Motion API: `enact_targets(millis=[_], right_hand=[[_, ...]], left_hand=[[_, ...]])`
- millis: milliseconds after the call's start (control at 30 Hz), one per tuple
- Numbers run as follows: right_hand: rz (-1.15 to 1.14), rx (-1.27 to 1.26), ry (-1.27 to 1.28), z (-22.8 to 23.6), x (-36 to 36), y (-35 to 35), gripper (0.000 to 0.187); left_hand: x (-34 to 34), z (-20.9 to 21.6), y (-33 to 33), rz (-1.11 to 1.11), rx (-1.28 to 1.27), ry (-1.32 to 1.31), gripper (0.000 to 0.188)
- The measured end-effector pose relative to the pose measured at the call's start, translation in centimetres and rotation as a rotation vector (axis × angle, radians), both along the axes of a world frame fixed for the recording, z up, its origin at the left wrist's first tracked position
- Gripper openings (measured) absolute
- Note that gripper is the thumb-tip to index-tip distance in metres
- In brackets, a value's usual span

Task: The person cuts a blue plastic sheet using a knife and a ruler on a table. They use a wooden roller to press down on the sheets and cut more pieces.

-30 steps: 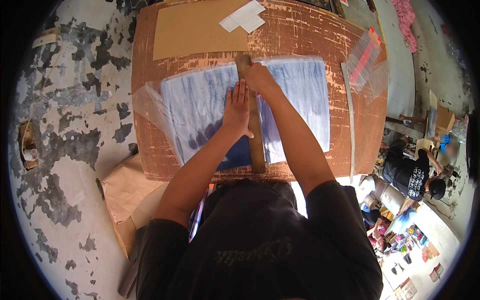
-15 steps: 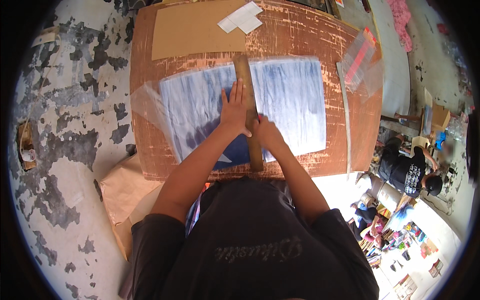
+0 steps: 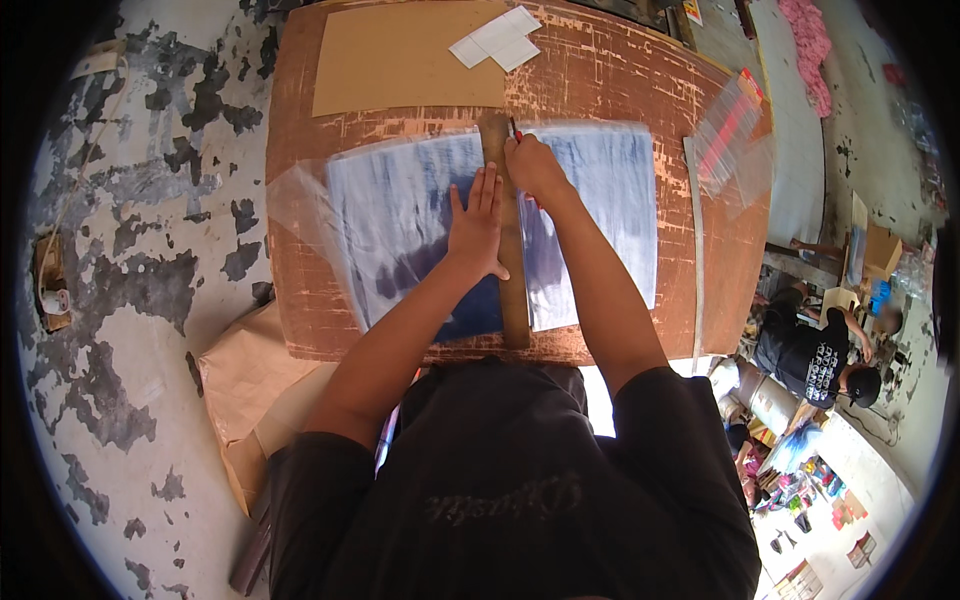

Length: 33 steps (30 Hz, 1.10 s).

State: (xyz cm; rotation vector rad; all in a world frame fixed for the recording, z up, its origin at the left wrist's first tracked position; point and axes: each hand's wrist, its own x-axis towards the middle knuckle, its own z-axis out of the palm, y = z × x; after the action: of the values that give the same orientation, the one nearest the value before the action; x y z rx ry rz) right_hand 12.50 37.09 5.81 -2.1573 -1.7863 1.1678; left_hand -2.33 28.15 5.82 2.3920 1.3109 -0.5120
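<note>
A brownish straightedge strip (image 3: 514, 300) lies lengthwise over a stack of clear plastic sheeting (image 3: 600, 220), which looks bluish-white. My left hand (image 3: 476, 228) is flat, fingers stretched and thumb out, pressing on the strip's left edge and the sheeting beside it. Near the strip's far end, my right hand (image 3: 535, 168) is closed around a utility knife (image 3: 513, 127) with red on its handle. The knife's tip points away from me, against the strip's right edge by the sheeting's far border. Most of the handle is hidden in my fist.
Brown cardboard (image 3: 400, 60) and white paper pieces (image 3: 497, 38) lie on the far part of the scratched brown table (image 3: 610, 80). A thin pale strip (image 3: 695, 250) and plastic bags (image 3: 728, 135) are at the right. Brown paper (image 3: 240, 385) sits lower left; another person (image 3: 805, 345) works far right.
My right hand has slid away from me along the straightedge with the knife, from its middle to near its far end. My left hand remains pressed on the strip.
</note>
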Motion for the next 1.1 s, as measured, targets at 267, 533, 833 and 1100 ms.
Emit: enact_targets(millis=[267,533,833,1100], right_hand=[[-0.023,0.009,0.032,-1.7,-0.3,0.6,0.051],[0.245,0.125,-0.113,-4.7,1.5,-1.3,0.051],[0.068,0.041,-0.064,-5.6,1.7,-13.7,0.059],[-0.031,-0.378,-0.007,6.2,0.6,-13.8,0.054]], left_hand=[[0.1,0.0,0.0,-0.01,-0.001,0.011,0.17],[0.7,0.2,0.5,-0.036,0.01,0.025,0.17],[1.0,0.7,0.1,-0.05,-0.014,0.064,0.17],[-0.5,0.3,0.1,0.001,-0.026,0.045,0.171]])
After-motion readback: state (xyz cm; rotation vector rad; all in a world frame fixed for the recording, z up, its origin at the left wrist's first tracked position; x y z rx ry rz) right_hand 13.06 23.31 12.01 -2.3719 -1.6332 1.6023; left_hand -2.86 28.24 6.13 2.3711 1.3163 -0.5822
